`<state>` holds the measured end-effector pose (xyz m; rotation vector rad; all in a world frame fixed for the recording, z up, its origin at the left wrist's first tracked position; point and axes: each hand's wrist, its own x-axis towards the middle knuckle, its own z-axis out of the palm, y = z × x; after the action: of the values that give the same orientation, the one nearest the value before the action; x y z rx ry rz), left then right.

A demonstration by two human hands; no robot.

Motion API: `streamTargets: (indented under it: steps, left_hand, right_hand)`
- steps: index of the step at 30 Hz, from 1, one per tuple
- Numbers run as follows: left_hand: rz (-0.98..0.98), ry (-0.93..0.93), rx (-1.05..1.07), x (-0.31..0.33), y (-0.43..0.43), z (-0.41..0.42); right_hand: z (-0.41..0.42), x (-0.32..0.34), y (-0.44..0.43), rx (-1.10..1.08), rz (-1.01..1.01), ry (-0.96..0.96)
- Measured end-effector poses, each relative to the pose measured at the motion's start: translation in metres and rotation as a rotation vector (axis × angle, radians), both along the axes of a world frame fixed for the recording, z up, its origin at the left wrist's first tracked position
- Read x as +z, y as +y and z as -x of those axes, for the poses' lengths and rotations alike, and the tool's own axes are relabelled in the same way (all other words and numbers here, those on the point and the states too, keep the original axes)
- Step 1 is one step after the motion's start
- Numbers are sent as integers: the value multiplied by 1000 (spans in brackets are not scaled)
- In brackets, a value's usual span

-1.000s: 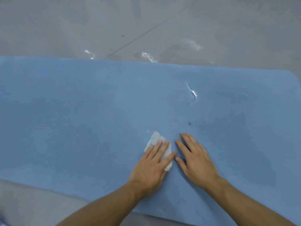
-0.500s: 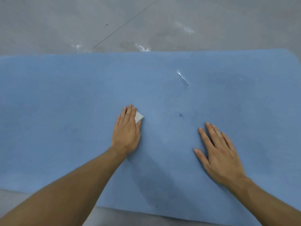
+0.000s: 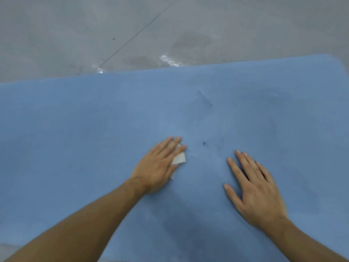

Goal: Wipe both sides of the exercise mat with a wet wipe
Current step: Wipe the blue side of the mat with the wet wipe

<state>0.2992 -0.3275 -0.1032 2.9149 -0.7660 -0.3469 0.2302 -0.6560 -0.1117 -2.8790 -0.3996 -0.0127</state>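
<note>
A blue exercise mat point(image 3: 75, 138) lies flat on the floor and fills most of the view. My left hand point(image 3: 158, 165) presses a white wet wipe point(image 3: 179, 158) onto the mat near its middle, fingers straight, so only a corner of the wipe shows beside the fingers. My right hand point(image 3: 253, 188) rests flat on the mat to the right of it, fingers spread and straight, holding nothing. A small dark speck point(image 3: 204, 143) sits on the mat just beyond the wipe. A short crease point(image 3: 205, 100) marks the mat farther away.
Grey floor point(image 3: 94, 31) stretches beyond the mat's far edge, with a thin seam line point(image 3: 136, 35) and shiny wet patches point(image 3: 170, 61) close to the mat. The mat's rounded far right corner point(image 3: 338, 63) is in view.
My left hand slid the wipe away from my body and to the left, then rightwards toward the dark speck. My right hand moved apart from it to the right and stays flat.
</note>
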Motion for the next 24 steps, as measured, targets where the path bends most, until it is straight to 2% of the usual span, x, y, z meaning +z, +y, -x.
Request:
streamTargets:
  steps: [4,8,10,15,19,21,24]
  left_hand:
    - [29,8,413,0,58,-33]
    - [76,12,596,7,32,-35]
    - [86,7,531,7,1,-25]
    - [76,23,200,2,-68,-1]
    - [8,24,-49,0,-61,-10]
    - [1,29,-7,0,-38,-29]
    - [50,54,333,6,14,-61]
  right_hand:
    - [0,0,0,0,22,16]
    - [0,-1,0,-1,38,44]
    - [0,0,0,-4,39,50]
    - [-2,1,0,-1,47,72]
    - [-1,2,0,-1,65,84]
    - [-1,3,0,-2,85,92]
    - [-1,5,2,-5,103,98]
